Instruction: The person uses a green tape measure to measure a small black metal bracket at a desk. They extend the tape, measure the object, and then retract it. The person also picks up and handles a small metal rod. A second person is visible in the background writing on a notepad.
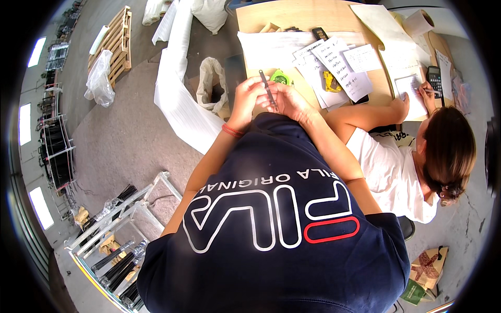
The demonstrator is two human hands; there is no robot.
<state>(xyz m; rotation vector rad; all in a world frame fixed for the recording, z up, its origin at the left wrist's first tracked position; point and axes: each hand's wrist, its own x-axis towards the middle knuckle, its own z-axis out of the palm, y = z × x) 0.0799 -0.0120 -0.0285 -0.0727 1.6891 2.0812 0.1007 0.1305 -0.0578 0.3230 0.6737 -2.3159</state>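
A slim dark grey strip, like a pen or a small flat tool, is held between my two hands in front of my waist. My left hand, with a red bracelet on its wrist, has its bent fingers against the strip's upper part. Curled from the other side, my right hand grips the strip lower down; the fingers of both hands overlap, so the exact hold is partly hidden. Just beyond them, a green round tool lies at the edge of the wooden table.
Handwritten sheets, a yellow tape measure and a black handheld device lie on the table. At right, a person writes beside a calculator. White foam sheeting and an open sack stand left; a metal rack is lower left.
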